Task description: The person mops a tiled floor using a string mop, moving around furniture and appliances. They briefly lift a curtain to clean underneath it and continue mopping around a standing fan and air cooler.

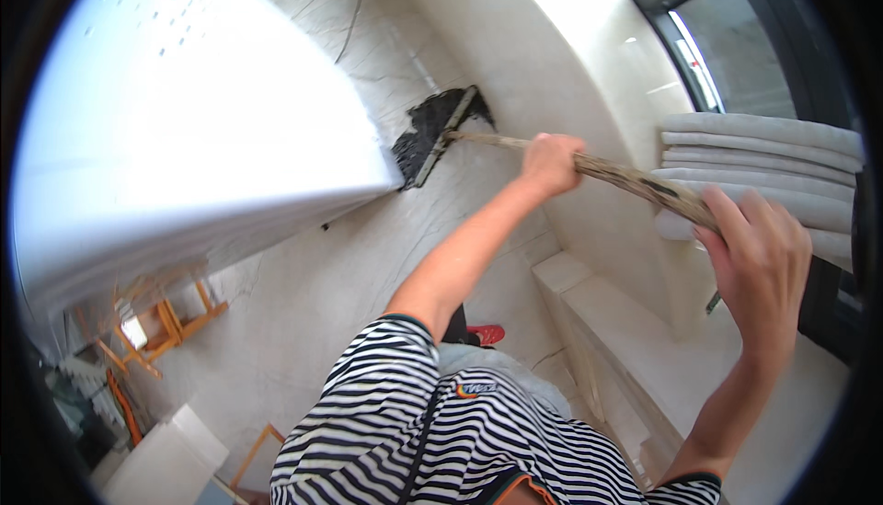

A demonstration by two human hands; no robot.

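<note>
A mop with a worn wooden handle (635, 181) slants from the right down to the floor. Its dark, stringy mop head (430, 125) is spread on the pale marbled floor (368, 238), with a bar across it. My left hand (552, 163) is closed round the handle partway down. Near the handle's upper end, my right hand (762, 252) grips it, fingers over the top. The mop head lies in the gap between a white bulky object (230, 109) and the cream wall (515, 45), close to the white object's lower corner.
Folded pale cushions (759, 160) are stacked by a dark-framed window (736, 36) on the right. A light ledge (616, 339) runs below. Wooden stools or chairs (166, 328) stand at the lower left. A cable (357, 13) lies on the far floor. My red shoe (487, 333) shows below.
</note>
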